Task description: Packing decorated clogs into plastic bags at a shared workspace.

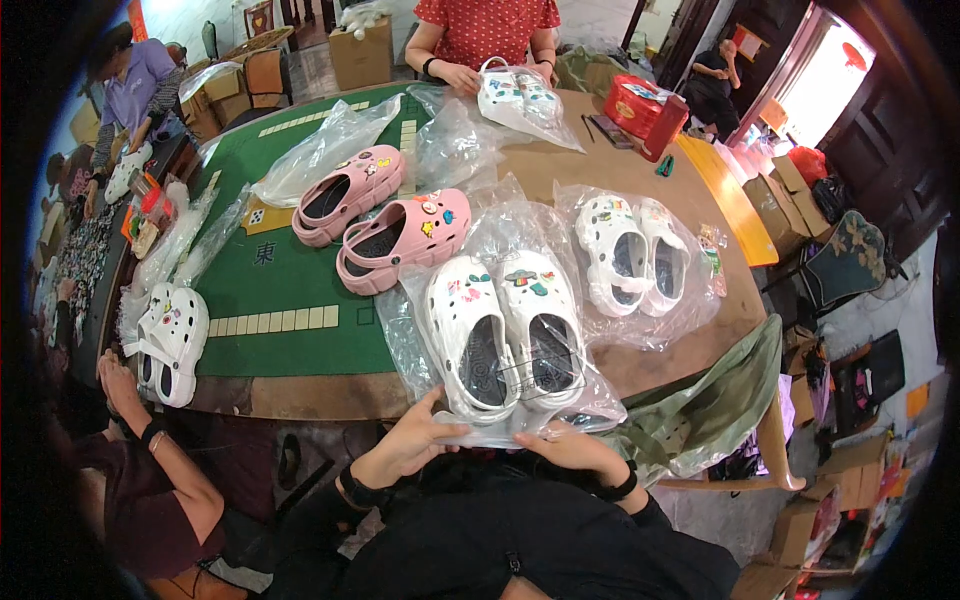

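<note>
the person's left hand (405,448) and right hand (575,447) both pinch the near open edge of a clear plastic bag (590,400) at the table's front rim, fingers closed on the film. inside the bag, just beyond the fingertips, lies a pair of white clogs (505,330) with small coloured charms, side by side, toes pointing away. past the left hand, further out, a pair of pink clogs (385,220) sits unbagged on the green table mat (290,290). beyond the right hand lies a second bagged white pair (635,250). far across, another person in a red top (485,25) handles a bagged pair (515,95). well to the left, a co-worker's hand (118,385) rests near white clogs (172,340).
</note>
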Demonstrator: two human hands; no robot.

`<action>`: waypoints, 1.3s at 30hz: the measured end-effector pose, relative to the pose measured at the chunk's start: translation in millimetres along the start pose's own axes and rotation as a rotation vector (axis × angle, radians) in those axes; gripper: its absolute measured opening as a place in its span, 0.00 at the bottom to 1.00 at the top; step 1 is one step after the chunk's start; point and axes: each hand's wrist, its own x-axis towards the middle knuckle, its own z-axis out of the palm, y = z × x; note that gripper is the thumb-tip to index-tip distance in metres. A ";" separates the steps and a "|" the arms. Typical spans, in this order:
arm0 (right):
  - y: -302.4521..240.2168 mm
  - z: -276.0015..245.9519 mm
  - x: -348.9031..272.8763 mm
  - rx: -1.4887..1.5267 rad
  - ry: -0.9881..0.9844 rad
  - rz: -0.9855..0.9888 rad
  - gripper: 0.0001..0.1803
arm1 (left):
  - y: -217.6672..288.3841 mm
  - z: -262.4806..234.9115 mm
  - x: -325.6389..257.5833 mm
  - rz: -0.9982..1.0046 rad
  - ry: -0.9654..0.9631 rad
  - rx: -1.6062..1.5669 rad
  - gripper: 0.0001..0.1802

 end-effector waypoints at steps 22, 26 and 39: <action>74.5 -70.7 -69.0 0.439 0.185 0.173 0.13 | -10.1 8.6 -46.3 0.171 0.064 0.623 0.33; 86.4 -69.4 -76.7 0.484 0.180 0.228 0.11 | -17.0 -6.7 -49.2 0.166 0.061 0.508 0.31; 80.5 -78.5 -83.1 0.596 0.233 0.272 0.15 | -9.9 -4.5 -52.2 0.185 0.300 0.593 0.31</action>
